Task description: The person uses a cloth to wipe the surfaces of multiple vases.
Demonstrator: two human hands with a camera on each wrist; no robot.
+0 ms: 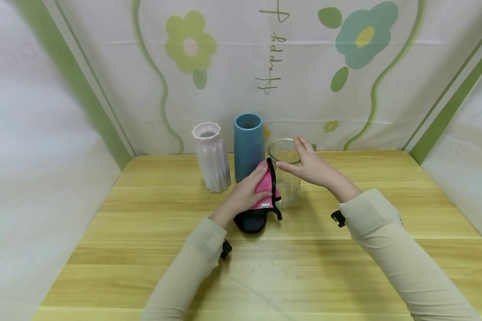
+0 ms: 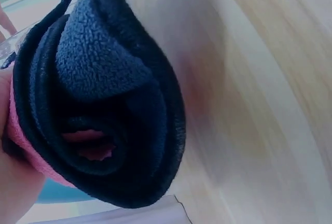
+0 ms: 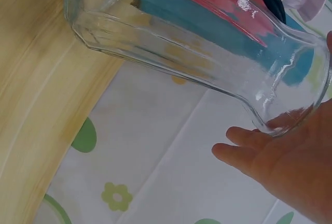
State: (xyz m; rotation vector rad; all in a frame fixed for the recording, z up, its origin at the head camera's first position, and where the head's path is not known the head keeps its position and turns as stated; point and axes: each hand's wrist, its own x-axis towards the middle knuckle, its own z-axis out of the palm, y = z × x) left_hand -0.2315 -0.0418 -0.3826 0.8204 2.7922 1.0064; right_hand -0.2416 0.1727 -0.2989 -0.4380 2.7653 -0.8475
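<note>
My left hand (image 1: 245,192) holds a rolled pink cloth (image 1: 266,185) with black edging and a small white label. Seen end-on in the left wrist view, the cloth roll (image 2: 104,73) shows a dark fuzzy lining and a hollow middle. Just to its right stands an upright clear glass vase (image 1: 288,185). Around its rim my right hand (image 1: 311,166) has the thumb on the near side and the fingers on the far right side. In the right wrist view the fingers (image 3: 249,149) extend past the mouth of the glass vase (image 3: 197,53).
A blue vase (image 1: 249,145) stands right behind the cloth, and a white fluted vase (image 1: 213,160) is left of it. These stand on a wooden table (image 1: 152,267), near its back edge. A printed flower curtain (image 1: 233,58) hangs behind.
</note>
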